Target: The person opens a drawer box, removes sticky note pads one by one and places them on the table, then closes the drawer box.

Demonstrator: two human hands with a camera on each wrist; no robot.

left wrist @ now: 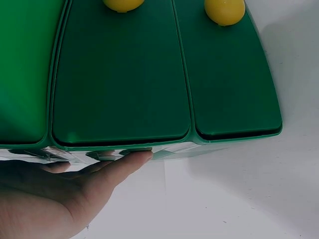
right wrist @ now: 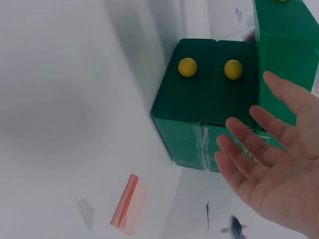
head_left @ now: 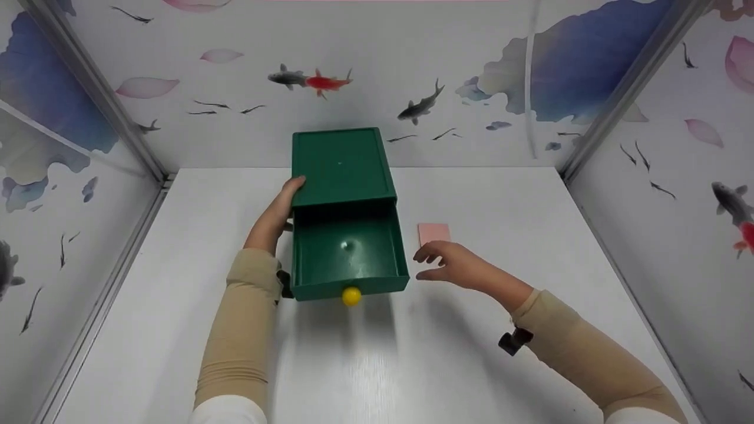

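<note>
A green drawer cabinet (head_left: pixel 341 162) stands on the white table near the back wall. Its top drawer (head_left: pixel 318 290) is pulled out toward me, with nothing visible inside and a yellow knob (head_left: pixel 351 296) on the front. Two lower drawers, each with a yellow knob (right wrist: pixel 187 67), are closed in the right wrist view. Against the cabinet's left side rests my left hand (head_left: pixel 272 217), its fingers extended along that wall. My right hand (head_left: pixel 456 265) hovers just right of the drawer front, apart from it, fingers loosely spread and holding nothing.
A flat pink packet (head_left: pixel 433 231) lies on the table to the right of the cabinet, partly behind my right hand in the head view. Panels with printed fish and petals (head_left: pixel 418 35) enclose the table at the back and both sides.
</note>
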